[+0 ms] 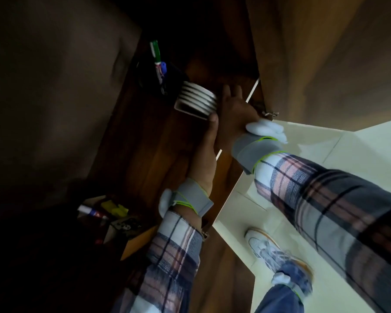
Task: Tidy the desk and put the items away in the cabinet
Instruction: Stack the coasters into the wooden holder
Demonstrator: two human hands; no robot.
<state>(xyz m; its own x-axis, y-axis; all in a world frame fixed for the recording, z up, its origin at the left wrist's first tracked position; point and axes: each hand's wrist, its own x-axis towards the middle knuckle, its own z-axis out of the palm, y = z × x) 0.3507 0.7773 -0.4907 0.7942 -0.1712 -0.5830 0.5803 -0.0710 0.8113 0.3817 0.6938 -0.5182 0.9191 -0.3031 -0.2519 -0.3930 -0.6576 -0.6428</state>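
Observation:
A white ribbed holder (195, 99) lies on a dark wooden cabinet shelf (145, 136). My right hand (234, 109) lies against its right end with the fingers stretched out straight. My left hand (205, 154) reaches up from below, and its thumb touches the holder's near corner. The other fingers of that hand are hidden behind my right hand. Behind the holder stands a black pen cup (160, 80) with a green marker (155, 49) and other pens in it.
A lower compartment (113, 220) at the bottom left holds a white marker (92, 212), a yellow item (114, 207) and small clutter. The open cabinet door (325, 53) hangs at the upper right. A pale tiled floor (359, 150) and my shoe (260, 242) lie below.

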